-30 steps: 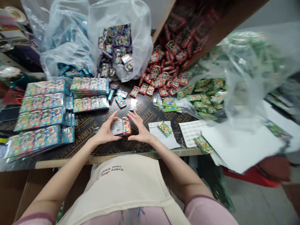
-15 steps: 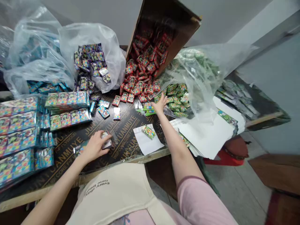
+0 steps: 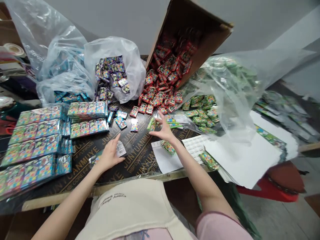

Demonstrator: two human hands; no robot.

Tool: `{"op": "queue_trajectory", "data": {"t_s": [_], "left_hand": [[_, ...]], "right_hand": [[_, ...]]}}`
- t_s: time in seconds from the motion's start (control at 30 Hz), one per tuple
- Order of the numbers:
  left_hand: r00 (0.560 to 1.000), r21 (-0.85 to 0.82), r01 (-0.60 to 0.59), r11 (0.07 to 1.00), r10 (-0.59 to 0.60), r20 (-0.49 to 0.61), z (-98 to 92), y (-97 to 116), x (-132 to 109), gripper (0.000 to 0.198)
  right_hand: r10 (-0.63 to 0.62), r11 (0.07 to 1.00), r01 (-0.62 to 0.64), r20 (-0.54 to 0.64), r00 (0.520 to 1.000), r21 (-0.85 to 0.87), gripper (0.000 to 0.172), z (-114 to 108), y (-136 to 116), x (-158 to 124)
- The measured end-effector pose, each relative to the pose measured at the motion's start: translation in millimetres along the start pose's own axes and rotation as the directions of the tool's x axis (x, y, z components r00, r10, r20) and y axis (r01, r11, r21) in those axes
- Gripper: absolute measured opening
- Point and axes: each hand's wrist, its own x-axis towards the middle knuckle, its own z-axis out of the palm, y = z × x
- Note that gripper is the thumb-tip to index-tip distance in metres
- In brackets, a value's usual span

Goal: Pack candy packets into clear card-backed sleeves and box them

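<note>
My left hand (image 3: 110, 155) rests on the dark board, fingers closed round a small stack of packets (image 3: 121, 149) with a white back showing. My right hand (image 3: 163, 128) is raised over the middle of the board, pinching a green packet (image 3: 151, 124) between thumb and fingers. Right below that hand another green packet (image 3: 168, 147) lies on a white sheet (image 3: 166, 160). Loose blue and purple packets (image 3: 121, 122) lie just beyond my hands.
A tipped cardboard box (image 3: 192, 30) spills red packets (image 3: 160, 93). Clear bags hold purple packets (image 3: 113, 71), blue packets (image 3: 67, 96) and green packets (image 3: 202, 108). Wrapped packs (image 3: 35, 140) are stacked at the left. White paper (image 3: 247, 156) overhangs the table's right edge.
My right hand reached out to the green pile, then drew back toward the middle with a green packet. My left hand stayed on the small stack. The camera swung right, then back.
</note>
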Motion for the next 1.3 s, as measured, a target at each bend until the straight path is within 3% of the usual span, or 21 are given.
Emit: {"op": "queue_trajectory", "data": {"t_s": [0.1, 0.2, 0.37, 0.5, 0.7, 0.77, 0.83, 0.9, 0.97, 1.03, 1.2, 1.3], "left_hand": [[1.0, -0.018, 0.001, 1.0, -0.001, 0.018, 5.4, 4, 1, 0.121], [0.999, 0.008, 0.025, 1.0, -0.025, 0.031, 8.6, 2, -5, 0.123], [0.998, 0.016, 0.068, 0.998, -0.068, -0.003, 5.0, -10, -21, 0.12], [0.996, 0.025, 0.085, 0.996, -0.084, -0.016, 3.5, -12, -23, 0.117], [0.998, 0.035, 0.058, 0.998, -0.058, -0.016, 4.7, -9, -20, 0.113], [0.997, 0.022, 0.071, 0.997, -0.07, -0.036, 2.7, -10, -22, 0.113], [0.995, -0.002, 0.087, 0.996, -0.087, -0.055, 0.4, -10, -23, 0.113], [0.994, -0.038, 0.091, 0.995, -0.093, -0.06, -1.1, -7, -23, 0.115], [0.995, -0.085, 0.081, 0.993, -0.086, -0.054, -1.5, -2, -22, 0.118], [0.996, -0.136, 0.068, 0.988, -0.075, -0.048, -1.9, 4, -20, 0.12], [0.995, -0.238, 0.044, 0.97, -0.065, -0.082, -7.7, 7, -16, 0.12], [0.998, -0.277, 0.012, 0.961, -0.029, -0.06, -11.9, 4, -16, 0.122]], "right_hand": [[-0.121, 0.989, 0.138, 0.26, 0.958, -0.048, 0.108, 49, -33, -25], [-0.139, 0.979, 0.186, 0.382, 0.914, -0.087, 0.102, 76, -36, -40], [-0.103, 0.971, 0.172, 0.365, 0.925, -0.164, 0.108, 79, -21, -49], [-0.087, 0.937, 0.198, 0.357, 0.93, -0.287, 0.104, 78, -30, -50], [-0.054, 0.902, 0.26, 0.509, 0.859, -0.343, 0.086, 89, -56, -30], [-0.073, 0.968, 0.175, 0.463, 0.883, -0.181, 0.082, 89, -58, -25], [-0.085, 0.99, 0.036, 0.379, 0.921, 0.135, 0.085, 89, -58, -24], [-0.066, 0.892, -0.087, 0.317, 0.946, 0.444, 0.091, 90, -58, -27], [-0.041, 0.802, -0.131, 0.272, 0.961, 0.582, 0.096, 91, -62, -33], [-0.035, 0.83, -0.095, 0.221, 0.975, 0.55, 0.091, 90, -67, -40], [-0.06, 0.975, 0.036, 0.102, 0.993, 0.22, 0.078, 76, -82, -48], [-0.083, 0.984, 0.058, 0.149, 0.985, 0.169, 0.086, 71, -86, -48]]}}
